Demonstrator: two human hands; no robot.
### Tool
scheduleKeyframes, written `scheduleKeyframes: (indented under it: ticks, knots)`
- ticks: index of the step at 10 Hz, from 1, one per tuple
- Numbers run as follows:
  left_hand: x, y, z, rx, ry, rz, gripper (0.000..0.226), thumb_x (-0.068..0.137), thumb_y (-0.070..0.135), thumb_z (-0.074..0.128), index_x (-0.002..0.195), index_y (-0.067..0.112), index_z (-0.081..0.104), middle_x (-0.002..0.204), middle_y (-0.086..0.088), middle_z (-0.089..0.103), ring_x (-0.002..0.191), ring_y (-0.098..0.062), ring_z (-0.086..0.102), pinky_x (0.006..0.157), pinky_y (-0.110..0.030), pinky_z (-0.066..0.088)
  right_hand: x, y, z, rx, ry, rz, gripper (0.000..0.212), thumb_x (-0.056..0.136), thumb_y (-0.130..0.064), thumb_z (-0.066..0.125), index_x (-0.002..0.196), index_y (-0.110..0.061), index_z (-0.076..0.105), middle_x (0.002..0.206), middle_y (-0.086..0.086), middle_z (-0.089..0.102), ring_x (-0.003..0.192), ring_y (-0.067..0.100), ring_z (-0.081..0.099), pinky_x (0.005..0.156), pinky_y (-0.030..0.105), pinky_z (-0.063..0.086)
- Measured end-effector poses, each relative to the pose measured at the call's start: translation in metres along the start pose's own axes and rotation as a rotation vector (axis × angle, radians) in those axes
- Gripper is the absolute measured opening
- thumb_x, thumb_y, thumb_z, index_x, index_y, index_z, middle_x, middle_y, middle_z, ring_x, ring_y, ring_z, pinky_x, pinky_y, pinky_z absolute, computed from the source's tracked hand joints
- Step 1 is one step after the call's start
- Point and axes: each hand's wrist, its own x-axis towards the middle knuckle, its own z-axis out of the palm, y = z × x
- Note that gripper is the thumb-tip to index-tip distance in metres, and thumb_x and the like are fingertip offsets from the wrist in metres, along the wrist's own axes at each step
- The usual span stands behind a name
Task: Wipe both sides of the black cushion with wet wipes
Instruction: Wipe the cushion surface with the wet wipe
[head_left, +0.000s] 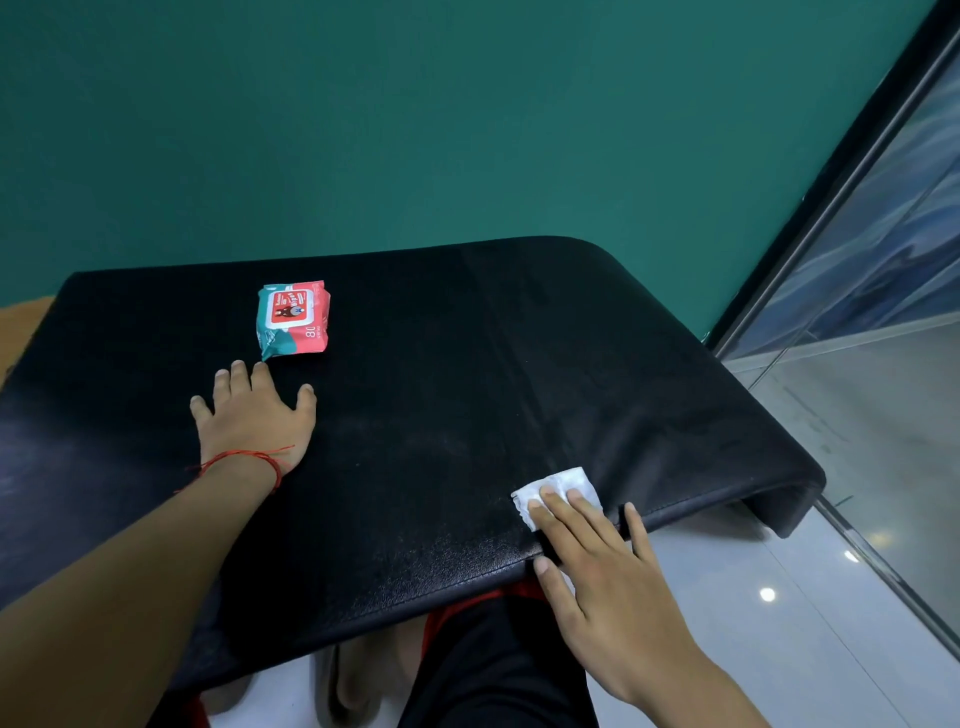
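1. Teal matte wall (415, 130) fills the background. A dark-framed glass partition (883, 208) runs along the right, above glossy pale floor tiles (779, 623).
2. Black cushion (441, 389): a broad, flat slab with rounded corners, covered in fine-grained, leather-like material (a piped seam follows the near edge). It lies across the middle of the view, and its right end bends downward.
3. Wipes pack (292, 318): a soft rectangular pouch in teal and red with a red flap label. It lies on the cushion's far left area, just beyond the left fingertips.
4. Left hand (254, 415): rests palm down on the cushion with fingers spread and straight, grasping nothing. A red thread bracelet (244, 460) circles the wrist.
5. Right hand (597, 561): straight fingers press a crumpled white wet wipe (563, 483) flat onto the cushion near its near edge. The wipe is not clenched, and the thumb extends past the edge.
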Motion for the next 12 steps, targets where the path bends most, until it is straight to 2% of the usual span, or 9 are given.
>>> scheduleKeyframes:
  ticks: [5,7,8,10,11,12]
  knots:
    - [-0.001,-0.001,-0.001,-0.001,0.0,0.005,0.082,0.101,0.067,0.03,0.161,0.011,0.033,0.17,-0.014,0.026,0.159,-0.031,0.018,0.126,-0.06,0.016,-0.024,0.007,0.008,-0.039,0.036,0.016,0.058,0.111,-0.056,0.022,0.166,-0.04,0.028,0.173,-0.028,0.013,0.16,-0.003,0.007,0.129,0.049,0.003]
    - [0.0,-0.001,0.0,0.003,-0.004,0.003,0.081,0.101,0.067,0.029,0.161,0.012,0.032,0.171,-0.013,0.025,0.159,-0.031,0.018,0.126,-0.06,0.016,-0.024,0.016,0.006,-0.072,0.024,0.061,0.059,0.11,-0.059,0.013,0.168,-0.046,0.009,0.171,-0.034,-0.006,0.158,-0.006,-0.009,0.13,0.048,-0.004]
    - [0.0,-0.001,0.0,0.005,-0.002,0.006,0.081,0.101,0.067,0.028,0.162,0.012,0.032,0.171,-0.013,0.025,0.159,-0.031,0.018,0.126,-0.06,0.016,-0.024,0.023,0.001,-0.062,0.016,0.076,0.06,0.11,-0.06,0.012,0.168,-0.044,0.011,0.172,-0.032,-0.002,0.159,-0.004,-0.004,0.129,0.049,-0.002]
    - [0.0,0.0,0.0,0.008,0.004,0.004,0.081,0.101,0.066,0.028,0.161,0.012,0.032,0.17,-0.013,0.026,0.159,-0.031,0.019,0.126,-0.06,0.017,-0.018,0.03,-0.003,-0.08,-0.043,0.042,0.067,0.107,-0.069,0.008,0.169,-0.042,0.003,0.173,-0.028,-0.009,0.16,-0.002,-0.009,0.129,0.05,-0.003]
    - [-0.001,0.0,0.0,0.008,0.001,0.005,0.081,0.101,0.066,0.028,0.162,0.012,0.032,0.171,-0.013,0.025,0.159,-0.031,0.019,0.126,-0.06,0.016,-0.006,0.028,-0.009,-0.111,-0.09,0.026,0.072,0.101,-0.075,-0.005,0.165,-0.045,-0.014,0.169,-0.028,-0.026,0.155,-0.004,-0.026,0.129,0.049,-0.011]
    - [0.0,-0.001,-0.001,0.006,-0.005,0.002,0.081,0.101,0.067,0.028,0.162,0.013,0.032,0.171,-0.013,0.025,0.159,-0.031,0.018,0.126,-0.06,0.016,0.014,0.025,-0.014,-0.084,-0.108,0.015,0.076,0.099,-0.076,0.0,0.166,-0.043,-0.013,0.17,-0.026,-0.025,0.154,-0.004,-0.029,0.13,0.049,-0.011]
